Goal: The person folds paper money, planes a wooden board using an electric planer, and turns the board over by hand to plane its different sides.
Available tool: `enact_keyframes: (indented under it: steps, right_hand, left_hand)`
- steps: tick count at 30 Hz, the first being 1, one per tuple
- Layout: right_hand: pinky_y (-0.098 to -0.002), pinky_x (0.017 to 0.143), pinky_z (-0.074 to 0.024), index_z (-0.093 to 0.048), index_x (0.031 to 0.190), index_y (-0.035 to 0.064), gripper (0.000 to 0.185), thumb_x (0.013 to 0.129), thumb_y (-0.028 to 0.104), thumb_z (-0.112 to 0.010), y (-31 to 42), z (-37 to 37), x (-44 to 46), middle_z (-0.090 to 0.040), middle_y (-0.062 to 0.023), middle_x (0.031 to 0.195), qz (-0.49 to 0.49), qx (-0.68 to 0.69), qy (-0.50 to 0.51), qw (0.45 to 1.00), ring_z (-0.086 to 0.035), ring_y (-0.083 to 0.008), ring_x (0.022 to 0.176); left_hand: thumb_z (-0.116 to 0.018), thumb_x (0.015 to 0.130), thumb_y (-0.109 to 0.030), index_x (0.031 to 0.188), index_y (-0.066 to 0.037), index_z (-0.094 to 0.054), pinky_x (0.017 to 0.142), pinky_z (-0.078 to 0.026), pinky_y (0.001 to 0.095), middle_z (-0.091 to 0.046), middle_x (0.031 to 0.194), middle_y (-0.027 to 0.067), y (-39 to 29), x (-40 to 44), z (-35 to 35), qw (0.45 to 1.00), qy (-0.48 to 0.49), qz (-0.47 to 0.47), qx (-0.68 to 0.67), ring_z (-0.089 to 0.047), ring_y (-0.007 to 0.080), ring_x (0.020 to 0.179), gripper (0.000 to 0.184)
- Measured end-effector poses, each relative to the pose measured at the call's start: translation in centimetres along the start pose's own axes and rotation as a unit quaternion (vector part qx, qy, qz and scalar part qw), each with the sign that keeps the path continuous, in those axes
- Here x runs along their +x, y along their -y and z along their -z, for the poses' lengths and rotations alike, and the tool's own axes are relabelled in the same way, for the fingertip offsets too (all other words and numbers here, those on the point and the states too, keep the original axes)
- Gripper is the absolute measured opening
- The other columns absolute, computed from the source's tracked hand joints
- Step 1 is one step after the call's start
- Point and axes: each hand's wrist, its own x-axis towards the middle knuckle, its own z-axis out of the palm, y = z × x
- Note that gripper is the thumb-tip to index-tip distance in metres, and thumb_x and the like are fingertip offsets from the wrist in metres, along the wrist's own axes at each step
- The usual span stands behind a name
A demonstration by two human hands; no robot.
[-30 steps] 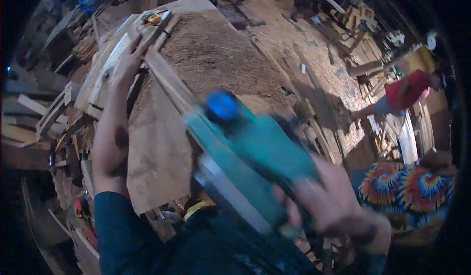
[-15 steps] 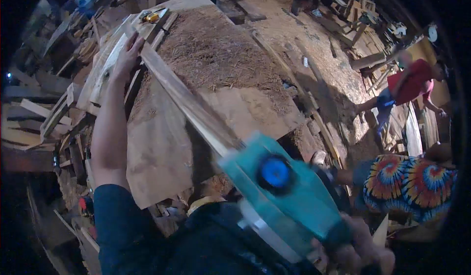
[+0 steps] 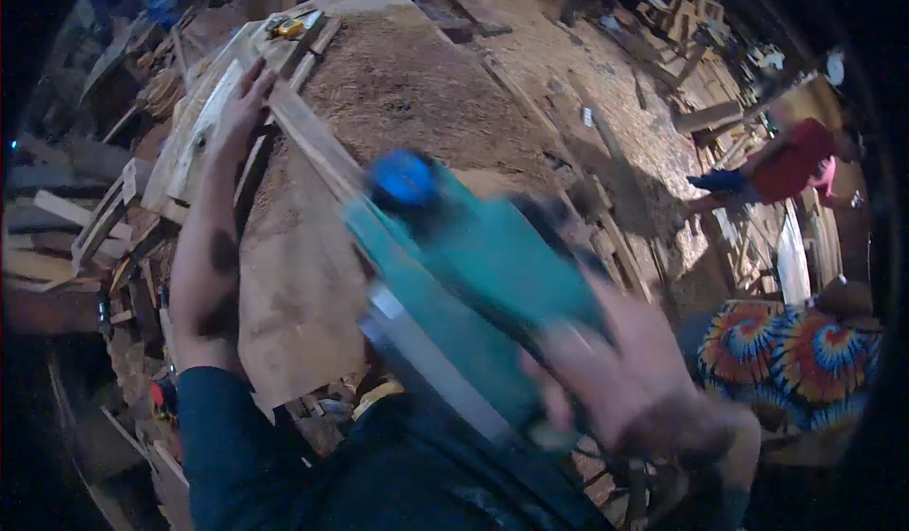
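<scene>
My right hand (image 3: 606,360), blurred by motion, is wrapped round the rear handle of a teal electric planer (image 3: 464,275) with a blue front knob (image 3: 402,179). The planer lies lengthwise along a narrow wooden board (image 3: 317,143) and covers its near part. At the board's far end, my left hand (image 3: 244,105) grips it with the arm stretched out. Under the board is a broad wooden work surface (image 3: 294,313), its far half covered in shavings (image 3: 407,95). Just beyond my left hand, a small yellow tool (image 3: 288,29) rests on stacked planks (image 3: 204,124).
Scrap wood (image 3: 95,218) is piled to the left. At the right, a person in a red shirt (image 3: 800,162) bends over near more lumber (image 3: 705,114). Closer in is another person wearing tie-dye cloth (image 3: 791,351). Sawdust covers the floor (image 3: 568,67).
The planer has moved forward and left along the board, towards my left hand, with my right hand following on its handle. My left hand stays at the far end. The red-shirted person has shifted slightly.
</scene>
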Motion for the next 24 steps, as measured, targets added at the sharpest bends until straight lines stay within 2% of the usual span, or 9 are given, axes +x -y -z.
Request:
enact_keyframes:
  steps: [3,6,9,11,12,17,21,22,24]
  right_hand:
    - [-0.0366,0.064,-0.0478,-0.061,0.089,-0.0008,0.047,0.097,0.044,-0.048,0.8,-0.7,6.7,-0.061,-0.0138,0.073,0.075,-0.010,-0.023,0.997,-0.061,-0.0253,0.067]
    - [-0.0461,0.075,-0.0513,-0.067,0.088,-0.0032,0.052,0.096,0.045,-0.048,1.0,-1.3,8.6,-0.067,-0.0282,0.081,0.073,-0.041,-0.044,0.996,-0.067,-0.0422,0.083]
    - [-0.0367,0.067,-0.0490,-0.062,0.093,-0.0015,0.046,0.097,0.042,-0.048,0.4,-0.7,5.0,-0.062,-0.0170,0.077,0.046,-0.021,-0.005,0.999,-0.062,-0.0276,0.071]
    - [-0.0270,0.057,-0.0461,-0.057,0.100,0.0008,0.037,0.098,0.037,-0.050,-0.6,0.3,-1.1,-0.059,-0.0051,0.076,0.007,0.034,0.016,0.999,-0.057,-0.0112,0.060]
    - [-0.0277,0.058,-0.0462,-0.057,0.101,0.0007,0.037,0.097,0.037,-0.051,-1.1,0.7,-4.1,-0.059,-0.0058,0.078,-0.025,0.046,0.017,0.998,-0.057,-0.0121,0.063]
    - [-0.0312,0.066,-0.0465,-0.056,0.107,-0.0001,0.038,0.096,0.036,-0.055,-2.8,1.3,-14.6,-0.059,-0.0094,0.088,-0.183,0.026,-0.030,0.982,-0.058,-0.0171,0.073]
    - [-0.0341,0.071,-0.0468,-0.056,0.112,-0.0007,0.040,0.095,0.035,-0.058,-3.6,0.9,-16.6,-0.059,-0.0122,0.097,-0.221,0.005,-0.063,0.973,-0.058,-0.0210,0.082]
    - [-0.0348,0.073,-0.0469,-0.056,0.114,-0.0009,0.041,0.094,0.035,-0.059,-3.6,0.8,-16.4,-0.060,-0.0129,0.099,-0.224,0.001,-0.066,0.972,-0.058,-0.0220,0.084]
    - [-0.0362,0.076,-0.0470,-0.056,0.116,-0.0012,0.043,0.094,0.035,-0.061,-3.4,0.6,-15.3,-0.060,-0.0144,0.103,-0.230,-0.004,-0.067,0.971,-0.059,-0.0240,0.089]
  left_hand:
    - [-0.059,0.096,-0.040,0.148,-0.020,-0.042,0.070,-0.051,0.0306,-0.054,0.136,0.0034,-4.2,-3.1,-0.8,0.996,0.001,0.063,-0.064,-0.058,0.0131,0.100,0.058]
    - [-0.055,0.100,-0.035,0.148,-0.017,-0.041,0.068,-0.052,0.0274,-0.053,0.137,0.0060,3.5,2.0,0.3,0.985,-0.004,-0.006,-0.175,-0.059,0.0129,0.099,0.053]
    - [-0.057,0.098,-0.037,0.148,-0.018,-0.041,0.063,-0.050,0.0247,-0.055,0.134,0.0065,-1.1,-1.2,0.7,0.999,0.026,-0.043,0.003,-0.061,0.0110,0.090,0.055]
    - [-0.059,0.097,-0.039,0.148,-0.018,-0.041,0.062,-0.050,0.0252,-0.056,0.133,0.0062,-4.4,-3.4,-0.6,0.998,0.002,0.062,-0.005,-0.062,0.0111,0.085,0.058]
    - [-0.062,0.095,-0.042,0.148,-0.019,-0.041,0.061,-0.050,0.0257,-0.057,0.132,0.0053,-3.5,-2.6,-0.6,0.997,-0.011,0.072,-0.031,-0.061,0.0110,0.076,0.061]
    - [-0.059,0.096,-0.040,0.148,-0.022,-0.041,0.068,-0.053,0.0321,-0.057,0.130,0.0047,-4.2,-2.6,-0.4,0.997,0.000,0.083,0.008,-0.061,0.0180,0.088,0.058]
    - [-0.057,0.096,-0.043,0.150,-0.015,-0.038,0.082,-0.051,0.0321,-0.055,0.135,0.0068,-1.7,-0.8,-0.1,0.999,-0.002,-0.045,0.020,-0.060,0.0182,0.104,0.063]
    - [-0.057,0.096,-0.043,0.151,-0.014,-0.037,0.084,-0.050,0.0309,-0.056,0.135,0.0085,-2.7,-1.8,-0.3,0.999,-0.017,0.028,0.022,-0.059,0.0180,0.106,0.066]
    - [-0.058,0.094,-0.045,0.155,-0.013,-0.025,0.086,-0.050,0.0319,-0.054,0.137,0.0123,0.3,0.4,0.6,0.998,-0.033,-0.006,0.051,-0.059,0.0217,0.110,0.076]
